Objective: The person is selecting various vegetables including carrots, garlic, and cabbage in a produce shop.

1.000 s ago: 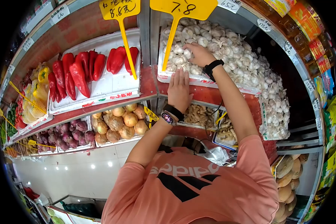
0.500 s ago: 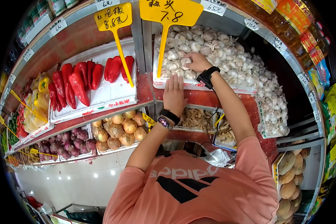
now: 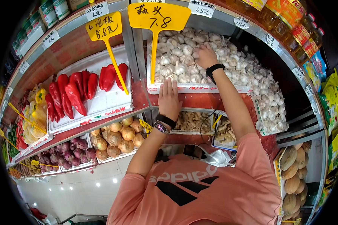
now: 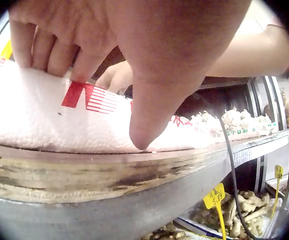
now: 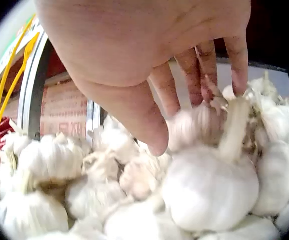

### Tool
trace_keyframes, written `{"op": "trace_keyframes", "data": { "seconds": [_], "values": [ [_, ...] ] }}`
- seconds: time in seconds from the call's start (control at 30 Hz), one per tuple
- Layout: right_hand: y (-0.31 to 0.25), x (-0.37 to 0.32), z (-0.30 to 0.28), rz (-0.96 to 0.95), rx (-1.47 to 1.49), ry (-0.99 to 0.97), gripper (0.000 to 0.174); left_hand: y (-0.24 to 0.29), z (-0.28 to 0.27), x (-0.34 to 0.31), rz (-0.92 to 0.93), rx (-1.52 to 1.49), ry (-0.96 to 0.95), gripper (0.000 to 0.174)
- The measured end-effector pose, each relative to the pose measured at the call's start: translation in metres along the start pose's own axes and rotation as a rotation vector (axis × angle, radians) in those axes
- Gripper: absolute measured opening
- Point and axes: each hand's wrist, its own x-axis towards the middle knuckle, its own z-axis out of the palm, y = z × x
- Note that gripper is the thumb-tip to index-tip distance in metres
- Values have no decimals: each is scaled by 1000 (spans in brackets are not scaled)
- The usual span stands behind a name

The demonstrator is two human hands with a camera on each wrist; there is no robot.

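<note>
Red-topped desk (image 3: 199, 100) runs across the middle of the head view and carries the lot. Garlic heap (image 3: 246, 64) sits on it at about 1 o'clock, curving round toward 3. White foam tray (image 3: 187, 89) holds the near part of the heap, and a yellow price sign (image 3: 159, 17) stands up at 12 o'clock.

Hands next. Left hand (image 3: 169, 104), nearly dead centre, has fairly straight fingers with the tips at the tray's near rim and the thumb down against the outer wall — no bulb in it, probably just a steadying job. Right hand (image 3: 206, 57) is at 1 o'clock from it, in among the bulbs, thumb and fingers apart. They straddle a blurred bulb (image 5: 197, 125); can't tell how firmly they touch it, but I see no clear pinch.

Closest to the right wrist camera, toward 5 o'clock, is a sharper stemmed bulb (image 5: 209, 187). Looks like the picking-through stage to me — next move would want thumb and fingers brought together round one bulb, gently, since the loose neighbours could roll.
</note>
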Motion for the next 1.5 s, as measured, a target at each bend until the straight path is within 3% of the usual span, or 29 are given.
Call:
{"op": "trace_keyframes", "data": {
  "seconds": [0.1,0.2,0.33,0.43,0.5,0.57,0.6,0.73,0.83,0.87,0.97,1.0,1.23,1.43,1.5],
  "values": [
    [2,-3,7,13,-19,40,40,-1,1,0,6,2,5,89],
    [9,2,6,80,145,-8,40,-2,1,0,14,20,19,88],
    [4,-7,-12,-212,518,21,39,0,-2,0,14,23,18,86],
    [-21,-29,-22,-358,444,45,41,1,-2,0,-1,48,-42,89],
    [-24,-34,-10,-266,315,-166,46,-2,4,-1,7,5,16,85],
    [-12,-39,3,-346,385,-114,46,-3,4,-1,30,-25,37,81],
    [-16,-43,-15,-261,507,-220,49,-2,2,-1,44,-31,34,82],
    [8,-52,-26,-91,272,54,47,1,-3,-1,55,5,12,84],
    [33,-53,-8,86,38,-70,47,6,-8,-2,58,63,2,84],
    [38,-57,-6,67,177,-116,52,6,-8,-2,66,69,7,85],
    [38,-62,9,38,326,58,63,6,-9,-2,78,78,8,87],
    [33,-64,2,91,337,-27,54,5,-7,-2,81,74,10,89],
    [22,-54,25,92,188,74,50,4,-5,-2,89,107,1,89],
    [17,-58,-2,95,311,24,46,2,-3,-1,57,89,-6,84],
    [20,-59,-6,17,436,67,44,-3,1,0,63,59,20,84]
  ]
}}
